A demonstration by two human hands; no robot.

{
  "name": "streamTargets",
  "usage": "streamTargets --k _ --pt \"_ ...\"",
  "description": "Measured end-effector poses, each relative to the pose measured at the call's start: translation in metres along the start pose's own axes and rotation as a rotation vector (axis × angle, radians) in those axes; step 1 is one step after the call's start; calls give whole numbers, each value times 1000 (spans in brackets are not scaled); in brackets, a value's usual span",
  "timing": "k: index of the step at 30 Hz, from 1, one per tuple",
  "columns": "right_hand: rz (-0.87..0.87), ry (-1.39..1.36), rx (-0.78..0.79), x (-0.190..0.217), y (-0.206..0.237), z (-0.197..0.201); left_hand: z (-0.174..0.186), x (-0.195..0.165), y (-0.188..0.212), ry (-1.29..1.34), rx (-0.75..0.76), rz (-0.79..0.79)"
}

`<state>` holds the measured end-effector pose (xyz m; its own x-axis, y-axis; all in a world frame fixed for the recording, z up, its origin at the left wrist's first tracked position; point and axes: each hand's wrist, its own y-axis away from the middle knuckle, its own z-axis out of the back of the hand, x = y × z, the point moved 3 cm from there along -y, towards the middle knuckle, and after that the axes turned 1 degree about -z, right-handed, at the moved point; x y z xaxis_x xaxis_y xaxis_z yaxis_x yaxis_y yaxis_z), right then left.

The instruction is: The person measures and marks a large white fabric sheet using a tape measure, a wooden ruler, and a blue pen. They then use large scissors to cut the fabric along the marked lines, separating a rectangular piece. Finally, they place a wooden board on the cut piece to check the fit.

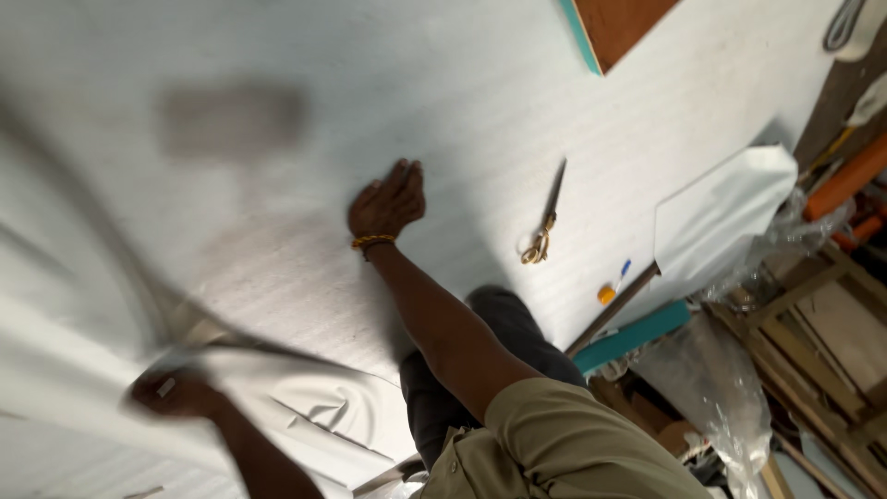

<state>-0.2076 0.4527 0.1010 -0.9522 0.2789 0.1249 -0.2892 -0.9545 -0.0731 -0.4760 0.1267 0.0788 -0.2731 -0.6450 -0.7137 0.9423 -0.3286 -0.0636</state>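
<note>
1. The right hand (386, 205) lies flat on the big white sheet (480, 102). Its fingers are close together and press down. It holds nothing.
2. The left hand (176, 393) is low and close to the person's body. It grips a lifted edge of the same white sheet. This part is blurry, so I cannot tell how tight the grip is.
3. The sheet spreads out under both hands and far past them. Near the left hand it bends and folds in soft waves.
4. I think the sheet is light and floppy, not stiff. It looks smooth, so it may slide. It may crease or tear if pulled hard.
5. A good place to hold it is the edge, with one flat hand pinning the middle.
6. Scissors (543, 222) lie just beyond the right hand, to its right side. A small pen with an orange cap (613, 285) lies farther that way.
7. A loose white piece (721, 212) lies past the scissors.
</note>
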Motion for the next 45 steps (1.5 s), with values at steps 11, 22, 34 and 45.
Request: streamTargets --k 11,22,34,45 --pt "-20 -60 100 -32 -9 10 -10 -11 169 -195 629 0" --pt "393 -411 635 -135 -10 46 0 -116 520 -123 1409 -204" --pt "836 2 696 -557 20 126 172 -78 610 -483 797 -314" --pt "180 -153 948 -667 83 157 201 -92 649 -562 847 -540"
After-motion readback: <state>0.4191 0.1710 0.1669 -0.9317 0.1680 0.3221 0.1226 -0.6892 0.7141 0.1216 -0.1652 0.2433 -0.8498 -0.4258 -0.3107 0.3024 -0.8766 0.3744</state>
